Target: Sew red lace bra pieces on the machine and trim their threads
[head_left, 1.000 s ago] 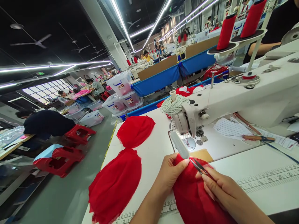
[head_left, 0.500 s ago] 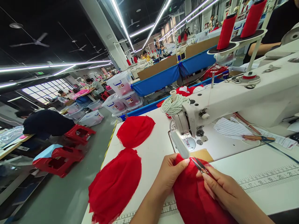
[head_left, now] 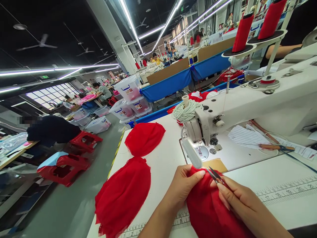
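Note:
My left hand (head_left: 182,183) pinches the top edge of a red fabric piece (head_left: 210,211) between thumb and fingers. In my right hand (head_left: 240,198) is a pair of thread snips (head_left: 217,176), blades apart and pointing at the cloth edge near my left thumb. The lower part of the fabric hangs toward me and runs out of view at the bottom. Just beyond my hands stands the sewing machine (head_left: 237,105), its white lamp (head_left: 192,153) almost touching the cloth. Two more red fabric pieces (head_left: 123,195) lie on the table to the left.
The white table (head_left: 163,165) carries a printed ruler (head_left: 284,191) along its front. A wooden-handled tool (head_left: 276,146) and paper slips lie under the machine arm. Red thread cones (head_left: 244,33) stand at upper right. Plastic boxes (head_left: 127,87), red stools (head_left: 59,168) and people are beyond.
The view has shifted slightly, so everything sits a little farther right. Both hands keep their hold, and the snips stay at the cloth edge with blades apart.

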Demonstrator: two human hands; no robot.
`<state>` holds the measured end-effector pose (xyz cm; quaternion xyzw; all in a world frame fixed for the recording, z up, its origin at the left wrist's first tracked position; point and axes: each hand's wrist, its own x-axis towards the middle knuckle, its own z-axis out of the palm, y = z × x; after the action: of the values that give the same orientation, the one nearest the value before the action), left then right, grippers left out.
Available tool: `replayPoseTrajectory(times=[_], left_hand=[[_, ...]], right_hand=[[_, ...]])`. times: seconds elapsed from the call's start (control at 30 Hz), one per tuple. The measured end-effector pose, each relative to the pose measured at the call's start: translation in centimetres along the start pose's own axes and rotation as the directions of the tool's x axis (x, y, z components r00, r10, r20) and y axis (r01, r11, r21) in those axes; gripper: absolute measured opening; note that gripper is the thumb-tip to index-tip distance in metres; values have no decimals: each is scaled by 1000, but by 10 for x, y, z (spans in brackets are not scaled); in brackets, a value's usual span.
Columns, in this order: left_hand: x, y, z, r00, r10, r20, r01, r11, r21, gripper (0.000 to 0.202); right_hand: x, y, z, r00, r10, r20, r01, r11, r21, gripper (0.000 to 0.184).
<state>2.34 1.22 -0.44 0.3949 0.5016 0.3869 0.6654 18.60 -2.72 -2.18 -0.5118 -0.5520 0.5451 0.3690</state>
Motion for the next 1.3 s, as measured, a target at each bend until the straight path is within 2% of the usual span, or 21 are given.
replayPoseTrajectory(times=[0.23,0.7,0.9,1.07,1.2,1.3], left_hand=[[-1,4,0,1000,23,-8,-24,1000,-10,45],[0,1,-2,1000,21,-12,-21,1000,-13,43],[-1,1,-1,1000,21,14,-21,1000,-23,40],[-4,6,4,1000,0,30,0,1000,4,36],[-4,7,5,1000,-5,17,5,1000,-22,37],[-2,5,2,1000,7,-16,-8,1000,-31,41]], right_hand=[[-1,-1,1,1000,6,12,-5,998,-69,38],[1,2,1,1000,-10,-10,9,999,-48,39],[1,-3,0,999,43,13,-43,999,0,42],[3,-5,-4,977,186,107,-201,969,143,54],[5,-7,-5,973,205,103,-223,951,215,55],[6,-9,-5,971,213,106,-229,956,184,53]])
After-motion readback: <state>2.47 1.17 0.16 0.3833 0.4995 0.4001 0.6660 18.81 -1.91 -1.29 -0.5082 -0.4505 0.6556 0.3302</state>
